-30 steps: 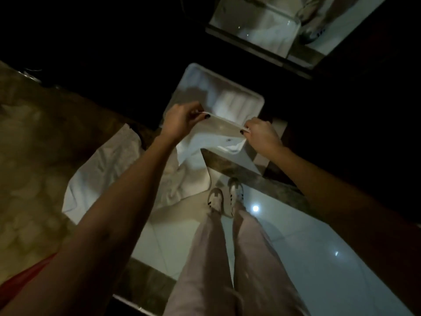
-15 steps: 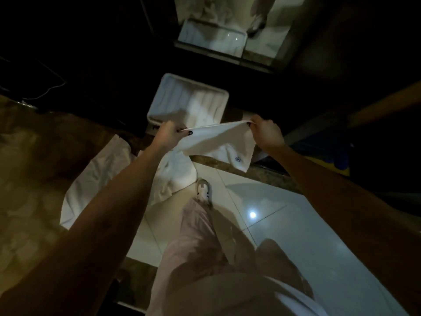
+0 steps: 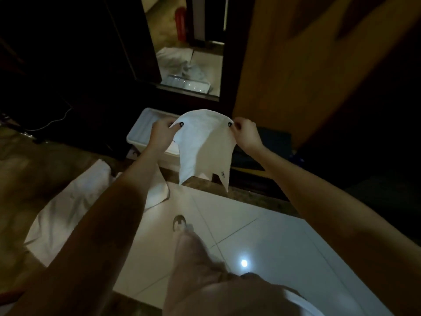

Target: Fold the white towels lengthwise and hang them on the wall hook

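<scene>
White towel [image 3: 205,144]: cloth, matt, fine soft weave, no sheen. Second towel [image 3: 73,201] on the floor: the same matt white cloth, creased. Bin [image 3: 136,137]: white plastic, smooth, faint sheen, ribbed inside. Floor tiles [image 3: 273,236]: white, glossy, reflecting a bright lamp spot. Threshold strip [image 3: 255,197]: brown mottled stone, looks polished. Door panel [image 3: 307,65]: brown wood, smooth, satin finish. Mirror [image 3: 196,60]: glass, reflective, dark frame. Trousers [image 3: 196,258]: pale matt cloth.

Both hands hold a white towel [image 3: 205,144] up by its top corners. The left hand [image 3: 162,133] and the right hand [image 3: 247,133] each pinch one, above a white bin [image 3: 145,131].
</scene>
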Demonstrator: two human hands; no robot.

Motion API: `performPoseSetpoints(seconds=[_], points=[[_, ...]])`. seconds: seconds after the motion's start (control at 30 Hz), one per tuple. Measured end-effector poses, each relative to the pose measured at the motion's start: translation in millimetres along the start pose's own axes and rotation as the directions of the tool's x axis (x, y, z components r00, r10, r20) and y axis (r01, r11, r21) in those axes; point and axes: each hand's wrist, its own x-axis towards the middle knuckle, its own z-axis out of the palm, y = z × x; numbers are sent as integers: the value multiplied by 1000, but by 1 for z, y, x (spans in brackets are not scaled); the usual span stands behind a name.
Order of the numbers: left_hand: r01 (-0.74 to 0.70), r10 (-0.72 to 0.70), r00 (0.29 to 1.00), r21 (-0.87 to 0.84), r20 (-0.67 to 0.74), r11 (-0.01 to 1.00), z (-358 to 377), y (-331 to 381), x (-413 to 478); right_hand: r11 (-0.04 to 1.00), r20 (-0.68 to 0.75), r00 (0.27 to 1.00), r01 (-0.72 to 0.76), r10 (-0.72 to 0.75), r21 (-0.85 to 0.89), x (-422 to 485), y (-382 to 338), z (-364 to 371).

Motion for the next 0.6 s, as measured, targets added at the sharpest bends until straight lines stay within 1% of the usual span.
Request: performPoseSetpoints(seconds=[0.07, 0.1, 0.17, 0.23, 0.3, 0.4, 0.43, 0.47, 0.53, 0.6], points=[[1, 4, 997, -70, 74, 998, 6, 31, -17, 994, -13, 997, 76, -75, 73, -24, -7, -36], [-9, 19, 996, -107, 89, 994, 10, 46, -23, 989, -3, 995, 100, -100, 104, -34, -11, -53], [-43, 58, 995, -176, 81, 984, 20, 75, -35, 982, 11, 994, 108, -112, 156, -48, -16, -82], [-82, 98, 993, -214, 65, 973, 30, 101, -44, 977, 23, 996, 82, -89, 195, -58, -23, -108], [-111, 128, 990, -228, 62, 967, 37, 124, -49, 966, 87, 993, 58, -83, 253, -67, -30, -134], [-169, 192, 979, -254, 69, 952, 44, 156, -54, 952, 259, 957, 52, -134, 303, -81, -42, -168], [-195, 222, 971, -256, 83, 947, 47, 166, -56, 954, 296, 945, 51, -142, 296, -85, -47, -177], [-215, 251, 961, -255, 117, 943, 49, 175, -57, 962, 299, 943, 64, -145, 264, -89, -52, -184], [-260, 309, 929, -236, 202, 937, 53, 193, -60, 982, 207, 967, 117, -146, 145, -97, -62, -194], [-300, 354, 902, -232, 247, 925, 56, 208, -64, 985, 110, 980, 163, -168, 49, -105, -70, -200]])
